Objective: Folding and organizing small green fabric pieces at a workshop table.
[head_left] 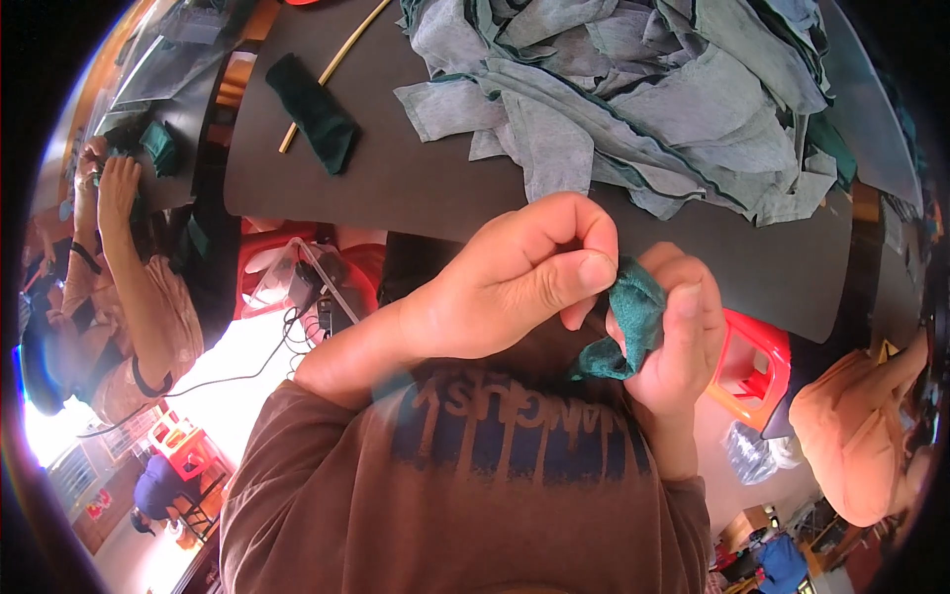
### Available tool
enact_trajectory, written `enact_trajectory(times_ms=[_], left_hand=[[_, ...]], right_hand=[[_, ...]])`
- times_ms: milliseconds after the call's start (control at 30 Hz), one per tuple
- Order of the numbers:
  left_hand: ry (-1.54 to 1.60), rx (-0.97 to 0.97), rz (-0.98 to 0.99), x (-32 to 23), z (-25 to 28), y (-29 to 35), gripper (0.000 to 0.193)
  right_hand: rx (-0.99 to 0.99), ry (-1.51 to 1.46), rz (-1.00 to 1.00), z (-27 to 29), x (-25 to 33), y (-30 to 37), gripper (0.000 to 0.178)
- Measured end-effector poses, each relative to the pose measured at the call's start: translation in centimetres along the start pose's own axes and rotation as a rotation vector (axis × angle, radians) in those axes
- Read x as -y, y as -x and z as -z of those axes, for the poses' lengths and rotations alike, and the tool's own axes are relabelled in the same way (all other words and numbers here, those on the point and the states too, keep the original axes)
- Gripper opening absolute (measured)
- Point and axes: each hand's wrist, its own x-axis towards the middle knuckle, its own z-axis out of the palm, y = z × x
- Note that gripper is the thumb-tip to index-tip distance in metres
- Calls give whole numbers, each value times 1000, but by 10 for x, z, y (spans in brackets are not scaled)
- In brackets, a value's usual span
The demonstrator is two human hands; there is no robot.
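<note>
Left grip (520,277) pinches, right grip (683,332) clasps a crumpled green velvety piece (638,315) at the dark-grey desk (416,188)'s six o'clock, seemingly half-done; the grey-and-green fabric heap (633,109) at twelve looks untouched.

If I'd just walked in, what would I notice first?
Probably the heap of grey, green-edged cloth across the top of the dark table. Then, lower and nearer the middle, the small green cloth in the right grip, with the left grip at its upper end.

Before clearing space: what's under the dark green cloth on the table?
A thin tan stick passes beneath the dark green cloth; its middle and anything else there are hidden.
</note>
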Motion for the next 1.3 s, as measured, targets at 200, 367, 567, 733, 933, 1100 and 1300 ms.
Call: enact_trajectory(times_ms=[200, 367, 567, 733, 933, 1100, 1300], left_hand=[[-140, -5, -198, 11, 20, 5, 23], [-551, -32, -469, 13, 26, 10, 25], [-675, -68, -516, -5, 42, 28, 20], [-705, -613, -345, -58, 87, 38, 13], [-1561, -785, -352, -96, 201, 39, 30], [-869, -567, -320, -96, 124, 24, 27], [-637, 441, -325, -78, 25, 2, 19]], right_hand=[[28, 45, -13, -16, 7, -2, 11], [-30, 90, -73, -22, -1, -1, 15], [82, 107, -93, -48, 1, -15, 18], [439, 1038, 297, -77, 24, -57, 18], [835, 1389, 612, -119, 24, -64, 10], [1212, 1594, 731, -140, 16, -42, 19], [1447, 1745, 698, -148, 20, -28, 27]])
